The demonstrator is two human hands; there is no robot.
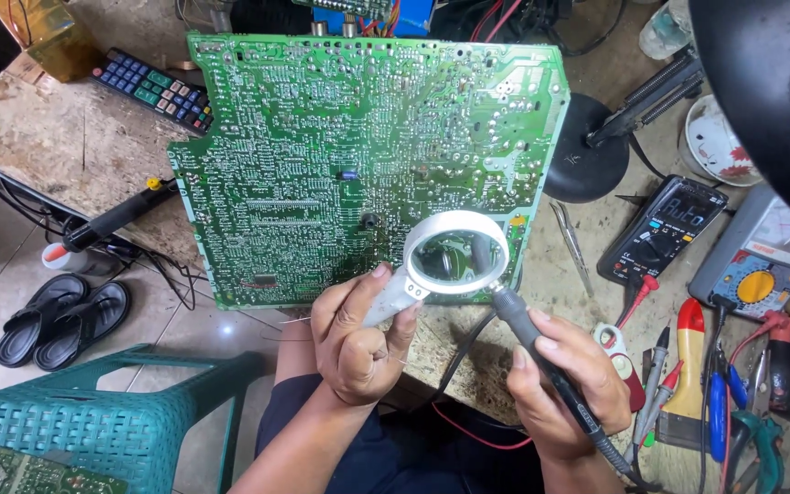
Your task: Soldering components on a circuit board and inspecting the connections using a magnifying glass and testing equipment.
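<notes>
A large green circuit board (322, 137) lies solder-side up on the worn workbench (66, 146). My left hand (358, 334) grips the white handle of a round magnifying glass (457, 253), held over the board's near right corner. My right hand (564, 380) holds a black soldering iron (541, 352) like a pen, its tip reaching up to the magnifier's right rim at the board's edge. The iron's cable runs off at the lower right.
A black multimeter (662, 230), tweezers (573, 242), and several screwdrivers and pliers (715, 393) lie at the right. A lamp base (587, 155) stands behind them. A remote control (153, 91) sits at the back left. A green plastic stool (93, 421) and sandals (61, 320) are on the floor.
</notes>
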